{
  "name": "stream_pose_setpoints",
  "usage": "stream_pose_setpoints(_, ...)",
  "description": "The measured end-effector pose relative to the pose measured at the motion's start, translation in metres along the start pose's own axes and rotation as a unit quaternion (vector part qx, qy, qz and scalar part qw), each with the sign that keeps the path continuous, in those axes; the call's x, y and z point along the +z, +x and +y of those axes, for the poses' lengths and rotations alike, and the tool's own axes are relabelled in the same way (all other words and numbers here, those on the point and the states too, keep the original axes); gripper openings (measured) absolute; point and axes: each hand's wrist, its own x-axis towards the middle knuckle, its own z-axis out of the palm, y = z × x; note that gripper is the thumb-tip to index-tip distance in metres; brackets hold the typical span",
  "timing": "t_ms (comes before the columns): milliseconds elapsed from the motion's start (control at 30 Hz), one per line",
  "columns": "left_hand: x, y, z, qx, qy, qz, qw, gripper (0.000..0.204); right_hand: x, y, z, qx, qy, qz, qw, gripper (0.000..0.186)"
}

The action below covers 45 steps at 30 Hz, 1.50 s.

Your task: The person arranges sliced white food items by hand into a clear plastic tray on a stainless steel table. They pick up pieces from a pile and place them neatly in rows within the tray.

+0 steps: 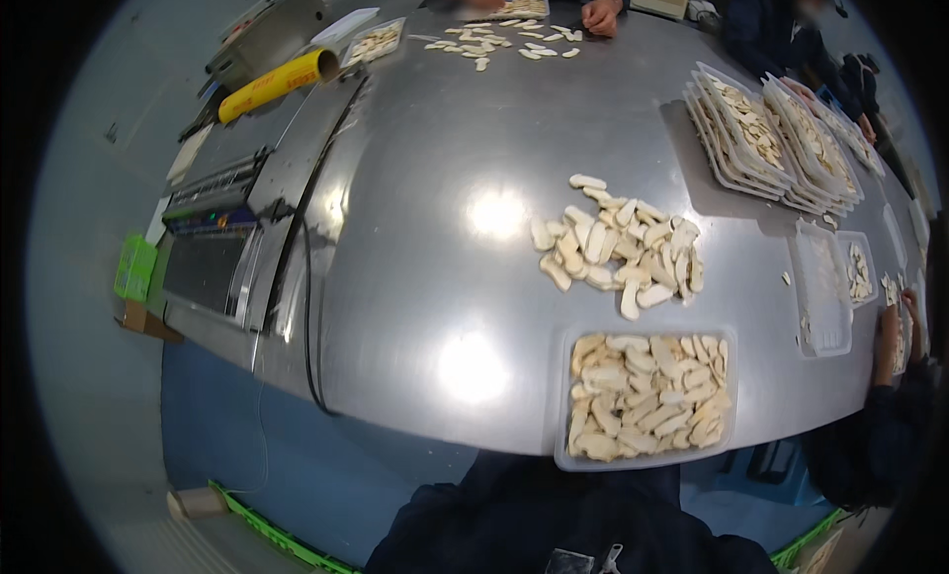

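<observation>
with both hands unseen, i cannot tell their grip; loose slices [629,248], outside any visible grip, probably want light pinching.

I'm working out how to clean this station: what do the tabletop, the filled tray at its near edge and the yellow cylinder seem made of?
Tabletop: metal, likely stainless steel, satin finish; grey with blurred bright reflections.
Filled tray: probably thin plastic, smooth; its rim is translucent.
Yellow cylinder: smooth, slightly shiny, perhaps plastic or coated card; its open end doesn't settle which.
</observation>
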Motion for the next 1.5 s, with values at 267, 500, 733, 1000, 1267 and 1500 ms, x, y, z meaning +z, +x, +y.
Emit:
stream_pose_setpoints(267,-0.056,-0.007,-0.006,0.01,0.02,-0.006,1.0,0.031,0.027,-0.009,0.001,-0.004,0.022,-0.028,0.999,0.023)
stream_pose_setpoints(500,-0.103,0.015,-0.002,0.077,0.079,-0.031,0.993,0.032,0.074,-0.008,0.012,-0.039,-0.007,-0.039,0.998,0.022)
stream_pose_setpoints(733,-0.168,-0.043,0.154,0.22,0.069,-0.034,0.972,0.033,0.07,-0.011,-0.007,-0.079,0.008,0.045,0.996,0.022)
stream_pose_setpoints(1000,-0.163,-0.184,0.285,0.603,-0.101,0.11,0.784,0.028,-0.055,-0.106,-0.106,-0.34,0.469,0.514,0.633,0.01)
stream_pose_setpoints(1267,-0.125,-0.165,0.352,0.584,-0.01,0.085,0.807,0.038,-0.156,-0.13,-0.177,-0.334,0.247,0.53,0.739,0.02)
stream_pose_setpoints(1500,-0.155,-0.148,0.341,0.514,-0.175,-0.078,0.836,0.039,-0.155,-0.124,-0.221,-0.345,0.252,0.315,0.847,0.02)
